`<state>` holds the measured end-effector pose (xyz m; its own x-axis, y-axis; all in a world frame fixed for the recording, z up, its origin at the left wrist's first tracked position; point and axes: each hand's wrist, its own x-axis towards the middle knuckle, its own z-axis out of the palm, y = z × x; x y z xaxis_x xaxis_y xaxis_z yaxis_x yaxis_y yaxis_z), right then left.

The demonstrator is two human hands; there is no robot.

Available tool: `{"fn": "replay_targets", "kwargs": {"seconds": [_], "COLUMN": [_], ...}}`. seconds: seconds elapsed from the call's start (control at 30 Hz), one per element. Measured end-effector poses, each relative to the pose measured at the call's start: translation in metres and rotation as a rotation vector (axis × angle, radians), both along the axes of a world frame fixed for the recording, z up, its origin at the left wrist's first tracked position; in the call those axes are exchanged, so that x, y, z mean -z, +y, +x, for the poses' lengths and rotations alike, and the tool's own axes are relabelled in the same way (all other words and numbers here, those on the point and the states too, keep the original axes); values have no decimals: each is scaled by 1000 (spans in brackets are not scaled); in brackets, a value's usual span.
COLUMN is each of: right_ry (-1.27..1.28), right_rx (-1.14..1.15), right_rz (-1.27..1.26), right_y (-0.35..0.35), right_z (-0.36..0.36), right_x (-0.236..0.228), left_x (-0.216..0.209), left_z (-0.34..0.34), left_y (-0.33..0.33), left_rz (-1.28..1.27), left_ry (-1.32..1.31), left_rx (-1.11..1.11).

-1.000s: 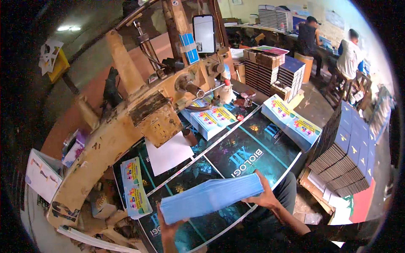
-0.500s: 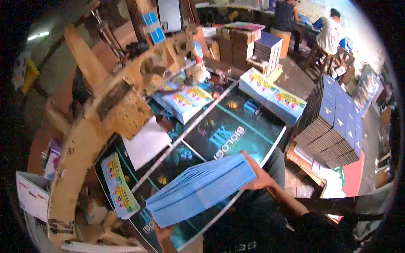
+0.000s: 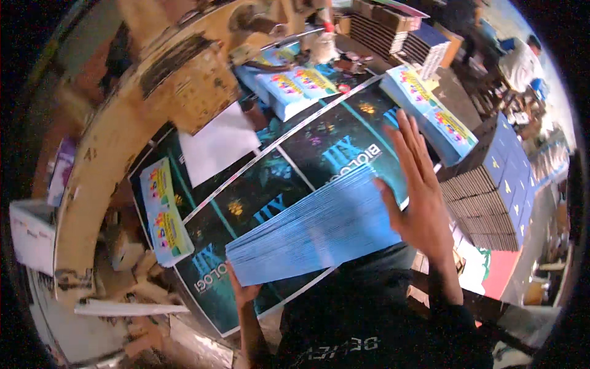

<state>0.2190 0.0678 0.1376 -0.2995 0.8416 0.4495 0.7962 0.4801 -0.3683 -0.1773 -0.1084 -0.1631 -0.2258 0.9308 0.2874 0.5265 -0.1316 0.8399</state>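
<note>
A thick stack of light-blue booklets [image 3: 313, 230] lies aslant in front of me, its many page edges facing up and fanned along the far side. At its left end my left hand [image 3: 246, 288] grips it from below and beside, the fingers mostly hidden under it. My right hand [image 3: 421, 197] is raised at the stack's right end, fingers stretched upward and thumb apart, holding nothing. Whether its thumb touches the stack I cannot tell. Beneath the stack is a dark printed sheet [image 3: 270, 313] covering the table.
A wooden machine frame [image 3: 110, 178] with a block curves along the left. Colourful booklets lie at left [image 3: 165, 215], at the back [image 3: 289, 86] and at right [image 3: 430, 114]. White paper [image 3: 218, 147] sits under the block. Dark-blue books [image 3: 491, 184] are piled right. A person [image 3: 521, 64] sits beyond.
My right hand has let go of the stack's right end and risen with its fingers spread. The stack's fanned edges have turned more toward me. The view has shifted.
</note>
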Motion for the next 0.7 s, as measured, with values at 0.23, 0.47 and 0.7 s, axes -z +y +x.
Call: {"fn": "replay_targets", "kwargs": {"seconds": [0.23, 0.47, 0.7], "right_ry": [-425, -406, -373], "right_rx": [-397, -478, -442], "right_rz": [-430, -382, -319], "right_y": [-9, -9, 4], "right_z": [-54, -52, -48], "right_x": [41, 39, 49], "left_x": [-11, -116, -329], "left_z": [47, 39, 56], "left_y": [13, 37, 65], "left_rz": [-21, -9, -72], "left_ry": [-633, -86, 734], "left_rx": [13, 216, -233]}}
